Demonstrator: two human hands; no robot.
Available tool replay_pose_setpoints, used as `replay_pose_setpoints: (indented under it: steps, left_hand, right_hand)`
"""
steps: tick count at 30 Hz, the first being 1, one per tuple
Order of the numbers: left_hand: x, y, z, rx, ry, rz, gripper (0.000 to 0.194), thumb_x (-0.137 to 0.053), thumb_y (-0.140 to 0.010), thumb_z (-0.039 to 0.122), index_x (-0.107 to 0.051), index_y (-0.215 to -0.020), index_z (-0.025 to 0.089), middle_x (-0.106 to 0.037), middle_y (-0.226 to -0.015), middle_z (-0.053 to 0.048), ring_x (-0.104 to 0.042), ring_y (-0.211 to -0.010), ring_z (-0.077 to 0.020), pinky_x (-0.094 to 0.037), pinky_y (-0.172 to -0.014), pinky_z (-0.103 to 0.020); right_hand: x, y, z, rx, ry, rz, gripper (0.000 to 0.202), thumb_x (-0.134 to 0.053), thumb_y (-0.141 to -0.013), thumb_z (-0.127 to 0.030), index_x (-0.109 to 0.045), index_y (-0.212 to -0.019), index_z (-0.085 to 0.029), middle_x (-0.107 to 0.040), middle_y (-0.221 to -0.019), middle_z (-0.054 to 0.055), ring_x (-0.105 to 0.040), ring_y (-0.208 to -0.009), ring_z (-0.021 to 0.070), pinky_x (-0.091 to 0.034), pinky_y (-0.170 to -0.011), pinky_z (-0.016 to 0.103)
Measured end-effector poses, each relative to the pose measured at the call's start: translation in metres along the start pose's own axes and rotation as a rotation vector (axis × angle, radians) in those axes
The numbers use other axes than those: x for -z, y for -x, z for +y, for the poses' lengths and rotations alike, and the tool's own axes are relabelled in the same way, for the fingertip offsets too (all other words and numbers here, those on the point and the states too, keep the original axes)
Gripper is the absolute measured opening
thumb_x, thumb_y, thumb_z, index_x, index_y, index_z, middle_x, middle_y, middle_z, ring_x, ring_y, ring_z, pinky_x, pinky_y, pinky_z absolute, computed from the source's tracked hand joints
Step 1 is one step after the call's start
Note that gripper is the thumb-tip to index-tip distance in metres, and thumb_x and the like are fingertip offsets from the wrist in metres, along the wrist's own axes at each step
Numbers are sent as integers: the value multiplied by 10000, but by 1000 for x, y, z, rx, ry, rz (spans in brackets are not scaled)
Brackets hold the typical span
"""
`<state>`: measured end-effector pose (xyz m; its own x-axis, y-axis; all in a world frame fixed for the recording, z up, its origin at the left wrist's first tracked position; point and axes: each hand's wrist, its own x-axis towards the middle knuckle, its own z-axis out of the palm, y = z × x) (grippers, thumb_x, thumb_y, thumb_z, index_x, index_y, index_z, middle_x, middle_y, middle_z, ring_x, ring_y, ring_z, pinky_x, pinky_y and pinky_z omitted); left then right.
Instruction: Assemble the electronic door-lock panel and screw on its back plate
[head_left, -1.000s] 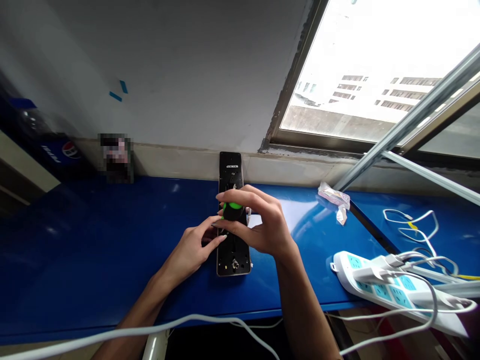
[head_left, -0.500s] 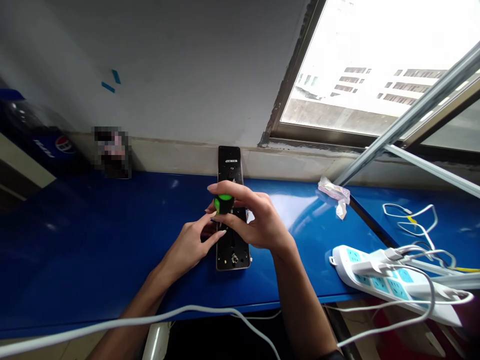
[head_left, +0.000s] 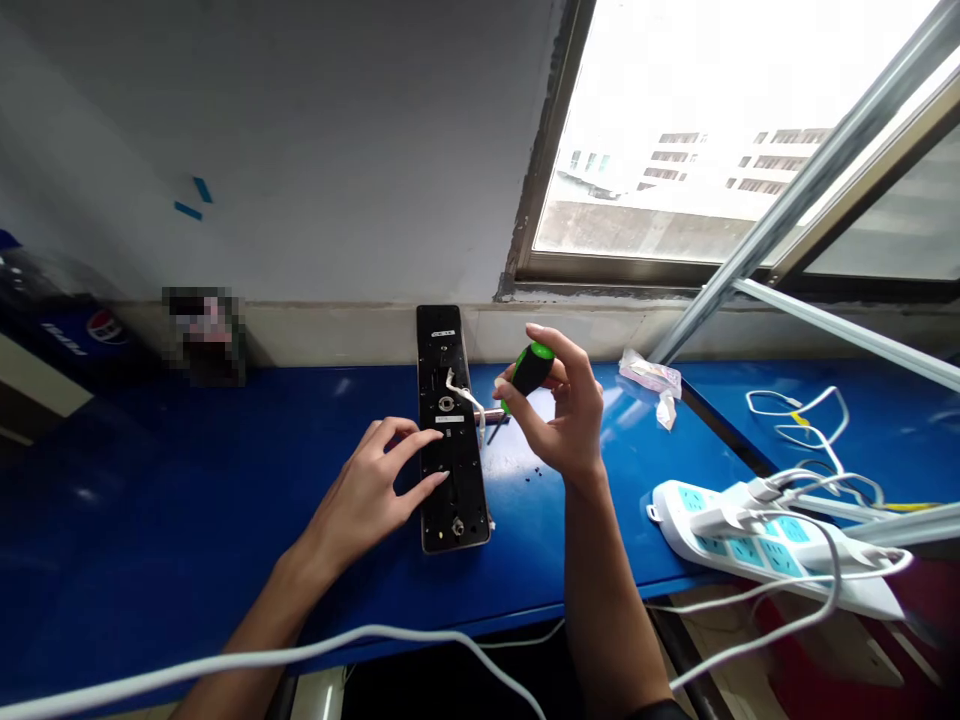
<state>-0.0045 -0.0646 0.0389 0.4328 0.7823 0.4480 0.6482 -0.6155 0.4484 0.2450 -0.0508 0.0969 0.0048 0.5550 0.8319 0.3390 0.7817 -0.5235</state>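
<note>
A long black panel (head_left: 466, 490) lies on the blue table with its far end near the wall; metal fittings, holes and a white cable (head_left: 469, 398) show on it. My left hand (head_left: 379, 478) is at the panel's left side, thumb and fingers spread, fingertips on or just over its surface, holding nothing. My right hand (head_left: 566, 415) is raised to the right of the panel, gripping a green and black screwdriver (head_left: 531, 370) by its handle. The shaft slants down to the left, its tip beside the panel's right edge. Several tiny dark screws (head_left: 534, 474) lie on the table below my right hand.
A white power strip (head_left: 780, 590) with plugs and cables sits on the right of the blue table (head_left: 187, 520). Behind it stand a metal frame and a plastic packet (head_left: 651, 374). A bottle (head_left: 82, 335) is at the far left. A white cable (head_left: 300, 652) crosses in front.
My right hand has lifted the screwdriver off the panel and moved right. My left hand's fingers have spread, uncovering the panel's middle. The view has shifted slightly.
</note>
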Motion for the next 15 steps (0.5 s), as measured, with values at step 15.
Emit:
replay_pose_setpoints:
  steps: [15]
  left_hand:
    - [-16, -62, 25, -323, 63, -248, 277, -752, -966, 260, -741, -1238, 207, -715, -1199, -98, -679, -1157, -285, -605, -979, -426]
  right_hand:
    - [39, 4, 28, -273, 25, -63, 477, -729, -897, -267, -581, -1350, -296, -712, -858, -34, -738, -685, 167, -673, -730, 365]
